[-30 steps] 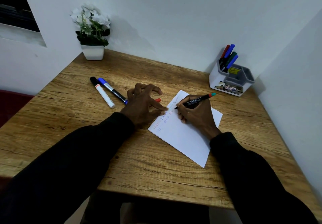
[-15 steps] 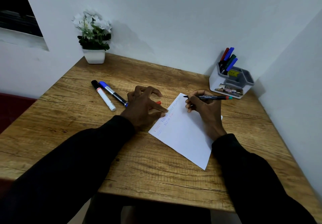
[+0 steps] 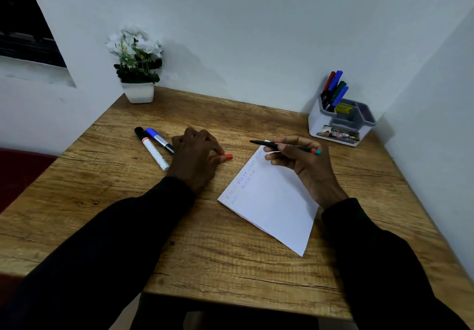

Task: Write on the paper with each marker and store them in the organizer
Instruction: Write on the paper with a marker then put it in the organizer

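My right hand (image 3: 305, 168) holds an uncapped black marker with a teal end (image 3: 269, 145) level above the top corner of the white paper (image 3: 272, 201), tip pointing left. The paper bears lines of red, blue and dark writing along its left edge. My left hand (image 3: 195, 160) rests on the desk left of the paper, fingers curled onto a red marker (image 3: 227, 156); only its end shows. A white marker with a black cap (image 3: 151, 150) and a blue-capped marker (image 3: 159, 138) lie left of that hand. The white-and-grey organizer (image 3: 318, 124) holds several markers (image 3: 334, 86).
The wooden desk (image 3: 205, 252) sits in a corner, with walls behind and to the right. A potted white-flowered plant (image 3: 138, 73) stands at the back left. The organizer stands at the back right, close to both walls.
My right hand lifted the marker off the paper and turned it level. My left hand slid left off the paper's edge and closed onto the red marker.
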